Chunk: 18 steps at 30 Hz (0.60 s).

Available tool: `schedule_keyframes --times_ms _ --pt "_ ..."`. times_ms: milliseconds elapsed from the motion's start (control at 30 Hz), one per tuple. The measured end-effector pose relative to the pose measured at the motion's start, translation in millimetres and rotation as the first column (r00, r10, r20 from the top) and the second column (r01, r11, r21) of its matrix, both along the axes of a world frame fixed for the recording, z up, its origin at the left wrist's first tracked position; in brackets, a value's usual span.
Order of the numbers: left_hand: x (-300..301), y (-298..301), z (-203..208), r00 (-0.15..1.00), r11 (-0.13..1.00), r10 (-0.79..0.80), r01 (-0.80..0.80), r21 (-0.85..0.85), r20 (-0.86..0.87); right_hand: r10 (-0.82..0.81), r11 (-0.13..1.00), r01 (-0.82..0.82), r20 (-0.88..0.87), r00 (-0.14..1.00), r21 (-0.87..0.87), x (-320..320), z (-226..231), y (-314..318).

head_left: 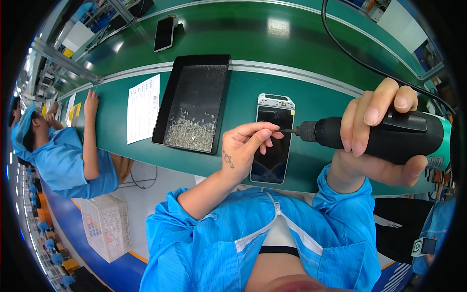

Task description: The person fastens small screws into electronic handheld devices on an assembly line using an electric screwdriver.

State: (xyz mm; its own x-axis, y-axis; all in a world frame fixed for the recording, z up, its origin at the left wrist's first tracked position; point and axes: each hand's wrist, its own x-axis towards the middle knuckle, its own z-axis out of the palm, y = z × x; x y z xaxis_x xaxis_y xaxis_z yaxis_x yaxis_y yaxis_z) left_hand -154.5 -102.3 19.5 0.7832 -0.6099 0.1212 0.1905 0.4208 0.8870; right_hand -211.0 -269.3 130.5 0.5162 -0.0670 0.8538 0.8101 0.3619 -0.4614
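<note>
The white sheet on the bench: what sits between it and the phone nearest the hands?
In the head view, the black tray with small clear pieces, then a strip of green bench; the left hand hangs over part of that strip.

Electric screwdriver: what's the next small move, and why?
Perhaps ease the left hand off the bit before running the electric screwdriver: its thumb and forefinger pinch at the bit's tip, while the right hand grips the tool over the handheld device.

Left grip (pixel 246 144) pinched; right grip (pixel 360 125) curled.
</note>
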Motion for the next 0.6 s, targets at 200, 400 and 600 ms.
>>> schedule_keyframes --times_ms 200,400,600 --pt "4.8 -1.0 -1.0 0.996 0.998 -0.068 0.067 0.012 0.052 0.008 1.0 -0.008 0.001 1.0 -0.005 2.5 -1.4 -0.1" --pt "16.4 19.3 -25.0 0.422 0.892 0.063 -0.43 0.139 0.904 -0.05 0.994 0.051 0.01 0.999 -0.095 12.3 -3.3 -6.0" --pt "3.7 8.7 -36.2 0.397 0.805 -0.358 -0.326 0.495 0.845 -0.166 0.962 0.163 0.005 0.986 -0.221 43.8 -28.8 -8.8"
